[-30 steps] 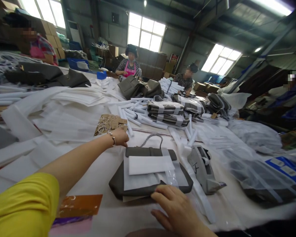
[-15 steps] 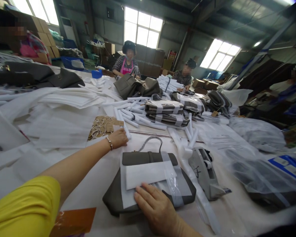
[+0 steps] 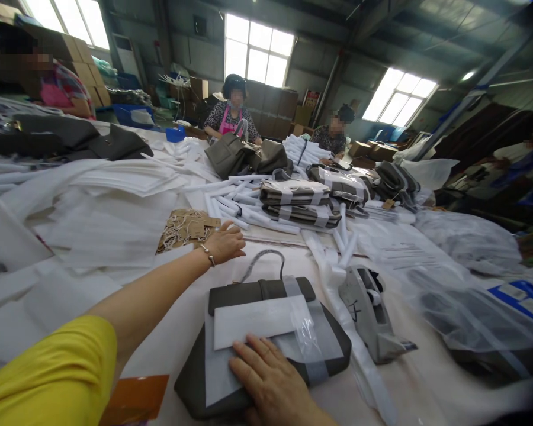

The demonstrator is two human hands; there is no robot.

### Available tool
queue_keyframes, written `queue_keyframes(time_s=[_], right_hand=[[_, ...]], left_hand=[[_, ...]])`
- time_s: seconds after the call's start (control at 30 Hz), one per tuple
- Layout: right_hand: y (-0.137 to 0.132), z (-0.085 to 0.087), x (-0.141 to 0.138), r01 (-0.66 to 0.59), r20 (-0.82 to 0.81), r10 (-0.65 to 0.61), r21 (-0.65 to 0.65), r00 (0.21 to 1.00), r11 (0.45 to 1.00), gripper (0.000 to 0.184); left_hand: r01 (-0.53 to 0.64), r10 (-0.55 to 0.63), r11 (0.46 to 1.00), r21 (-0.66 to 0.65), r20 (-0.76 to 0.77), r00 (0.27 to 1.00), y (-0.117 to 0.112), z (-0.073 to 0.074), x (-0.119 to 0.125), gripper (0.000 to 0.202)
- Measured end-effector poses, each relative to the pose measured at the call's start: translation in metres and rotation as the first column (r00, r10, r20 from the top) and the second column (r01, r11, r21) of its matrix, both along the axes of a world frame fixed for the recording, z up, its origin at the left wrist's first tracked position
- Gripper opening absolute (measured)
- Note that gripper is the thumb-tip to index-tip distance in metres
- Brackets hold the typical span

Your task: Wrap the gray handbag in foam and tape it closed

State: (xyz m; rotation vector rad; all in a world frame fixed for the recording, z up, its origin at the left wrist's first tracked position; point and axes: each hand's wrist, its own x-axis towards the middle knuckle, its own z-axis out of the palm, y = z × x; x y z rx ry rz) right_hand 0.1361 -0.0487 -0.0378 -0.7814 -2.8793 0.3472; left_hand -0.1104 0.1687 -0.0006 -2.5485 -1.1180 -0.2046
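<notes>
A grey handbag (image 3: 333,337) lies in front of me, its thin wrapped handle (image 3: 266,253) standing up at the far side. White foam sheet (image 3: 260,322) covers its front, with clear tape over the right part. My right hand (image 3: 273,378) rests flat on the bag's near side, fingers stretched out. Beyond the bag, my left hand (image 3: 226,242) reaches out with fingers apart and nothing visible in it. Brown paper tags (image 3: 189,228) with white strings are heaped beside that wrist. White foam tubes (image 3: 249,207) lie just past its fingers.
A grey tape dispenser (image 3: 371,313) stands right of the bag, beside a white plastic strip (image 3: 359,355). Stacked wrapped bags (image 3: 297,204) are farther back. Foam sheets (image 3: 106,219) spread at left, a plastic-covered bag (image 3: 484,331) at right. Co-workers (image 3: 233,112) are across the table.
My left hand has moved right, away from the foam tubes' left end, its fingers now more spread. The handbag has shifted slightly toward me and left, with my right hand still on it.
</notes>
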Motion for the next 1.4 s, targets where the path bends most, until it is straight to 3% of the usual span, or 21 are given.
queue_keyframes(time_s=[0.1, 0.17, 0.2, 0.23, 0.3, 0.37, 0.5, 0.6, 0.7, 0.8, 0.93, 1.03, 1.2, 1.3, 1.4], right_hand=[[-0.001, 0.001, 0.0, 0.005, -0.02, -0.004, 0.038, 1.0, 0.999, 0.065], [-0.001, 0.002, 0.0, 0.007, -0.03, -0.005, 0.067, 1.0, 0.998, 0.065], [-0.002, 0.002, 0.001, 0.008, -0.035, -0.006, 0.079, 0.999, 0.997, 0.065], [-0.002, 0.002, 0.0, 0.011, -0.043, -0.007, 0.092, 0.999, 0.996, 0.065], [-0.003, 0.002, 0.0, 0.018, -0.063, -0.01, 0.134, 0.998, 0.991, 0.064], [-0.004, 0.002, -0.002, 0.028, -0.088, -0.01, 0.207, 0.996, 0.978, 0.056], [-0.005, 0.003, -0.007, 0.051, -0.16, 0.01, 0.367, 0.987, 0.929, 0.037], [-0.005, 0.004, -0.008, 0.07, -0.215, 0.029, 0.436, 0.976, 0.897, 0.034], [-0.005, 0.003, -0.008, 0.084, -0.251, 0.041, 0.469, 0.967, 0.879, 0.032], [-0.005, -0.001, -0.007, 0.096, -0.264, 0.039, 0.479, 0.964, 0.872, 0.032], [-0.005, -0.009, -0.009, 0.139, -0.332, 0.035, 0.488, 0.943, 0.862, 0.028], [-0.005, -0.014, -0.009, 0.134, -0.319, 0.029, 0.477, 0.947, 0.869, 0.029], [-0.006, -0.02, -0.01, 0.16, -0.353, 0.02, 0.473, 0.935, 0.866, 0.028], [-0.007, -0.021, -0.011, 0.173, -0.373, 0.016, 0.469, 0.928, 0.866, 0.029], [-0.007, -0.023, -0.01, 0.154, -0.349, 0.015, 0.451, 0.937, 0.879, 0.03]], left_hand=[[-0.047, 0.034, 0.996, 0.07, 0.175, 0.984, -0.017, 0.015, 0.0, 0.025], [-0.233, 0.202, 0.972, 0.037, 0.379, 0.903, -0.032, 0.019, -0.004, 0.031], [-0.356, 0.349, 0.932, -0.074, 0.452, 0.821, -0.04, 0.019, -0.008, 0.034], [-0.453, 0.51, 0.859, -0.238, 0.471, 0.72, -0.049, 0.016, -0.013, 0.036], [-0.52, 0.757, 0.64, -0.566, 0.351, 0.551, -0.064, 0.007, -0.023, 0.039], [-0.474, 0.842, 0.463, -0.749, 0.204, 0.5, -0.077, -0.005, -0.031, 0.039], [-0.316, 0.897, 0.293, -0.902, 0.146, 0.417, -0.089, -0.025, -0.028, 0.038], [-0.138, 0.945, 0.155, -0.978, 0.106, 0.31, -0.081, -0.034, -0.017, 0.036], [-0.008, 0.971, 0.068, -0.998, 0.064, 0.232, -0.067, -0.039, -0.012, 0.038], [0.065, 0.98, 0.028, -0.997, 0.04, 0.194, -0.056, -0.042, -0.011, 0.046], [0.178, 0.976, 0.064, -0.982, 0.099, 0.193, -0.052, -0.038, -0.006, 0.043], [0.292, 0.962, 0.074, -0.954, 0.145, 0.231, -0.057, -0.03, 0.0, 0.037], [0.454, 0.922, -0.016, -0.891, 0.162, 0.352, -0.068, -0.016, 0.004, 0.035], [0.461, 0.907, -0.022, -0.887, 0.176, 0.383, -0.067, -0.016, 0.006, 0.034], [0.43, 0.892, 0.017, -0.903, 0.208, 0.402, -0.062, -0.021, 0.009, 0.028]])
